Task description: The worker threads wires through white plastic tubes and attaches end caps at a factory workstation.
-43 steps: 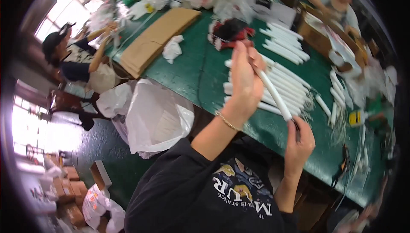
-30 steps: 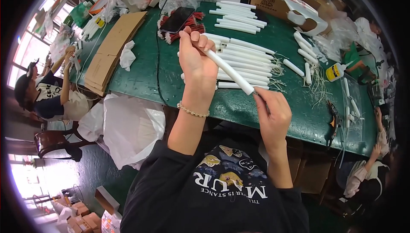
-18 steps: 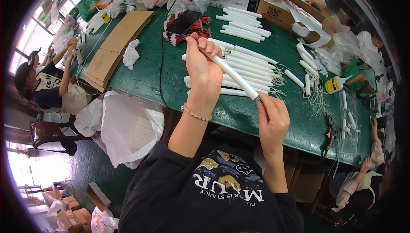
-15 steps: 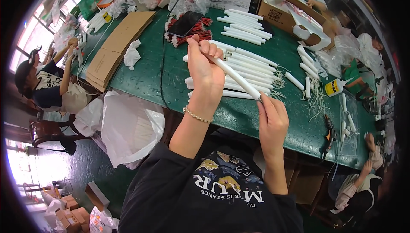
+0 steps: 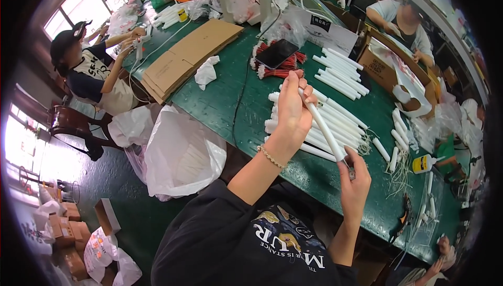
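A slim white candle-like tube [image 5: 326, 128] slants between my hands above the green table. My left hand [image 5: 293, 109] is closed around its far end. At the near end my right hand [image 5: 357, 181] pinches it, and a small greyish piece [image 5: 352, 173] shows among those fingers; I cannot make out its kind. Beneath the held tube lies a row of similar white tubes [image 5: 340, 112], with thin pale wires [image 5: 365, 143] at their right ends. My left hand partly hides that row.
A black phone [image 5: 277, 54] rests on red wire bundles [image 5: 293, 67]. More white tubes [image 5: 343, 76] lie behind. Flat cardboard [image 5: 191, 55] is at left, a white bag [image 5: 181, 152] below the edge. Right are a glue bottle [image 5: 423, 164] and pliers [image 5: 403, 217]. Co-workers sit around.
The whole view has swung, so the table appears farther right and lower. The held tube now slants more steeply, and a greyish piece shows in my right hand. Both hands keep hold.
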Available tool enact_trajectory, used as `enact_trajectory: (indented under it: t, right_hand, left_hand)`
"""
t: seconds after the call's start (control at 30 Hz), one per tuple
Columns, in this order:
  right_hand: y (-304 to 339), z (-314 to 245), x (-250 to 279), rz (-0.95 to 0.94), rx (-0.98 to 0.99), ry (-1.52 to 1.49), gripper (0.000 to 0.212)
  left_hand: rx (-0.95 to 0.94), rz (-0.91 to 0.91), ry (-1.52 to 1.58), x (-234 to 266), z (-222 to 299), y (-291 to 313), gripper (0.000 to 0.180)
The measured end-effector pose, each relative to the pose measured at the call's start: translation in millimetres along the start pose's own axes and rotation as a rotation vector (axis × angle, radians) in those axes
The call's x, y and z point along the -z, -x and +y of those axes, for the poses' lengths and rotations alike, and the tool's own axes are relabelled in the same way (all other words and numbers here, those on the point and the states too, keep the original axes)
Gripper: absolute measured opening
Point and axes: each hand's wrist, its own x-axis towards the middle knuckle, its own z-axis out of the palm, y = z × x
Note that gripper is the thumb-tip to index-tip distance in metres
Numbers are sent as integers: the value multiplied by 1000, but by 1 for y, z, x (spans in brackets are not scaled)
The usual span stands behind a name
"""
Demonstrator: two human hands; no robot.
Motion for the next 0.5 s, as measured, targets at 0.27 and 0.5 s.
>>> enact_trajectory:
  t: [0.27,0.5]
  right_hand:
    - [-3,1,0,-101,-80,-171,33]
    - [-11,3,6,-106,-136,-196,41]
  left_hand:
    - [-49,18,-46,-17,2,0,23]
    - [-63,-195,-184,-45,4,-5,21]
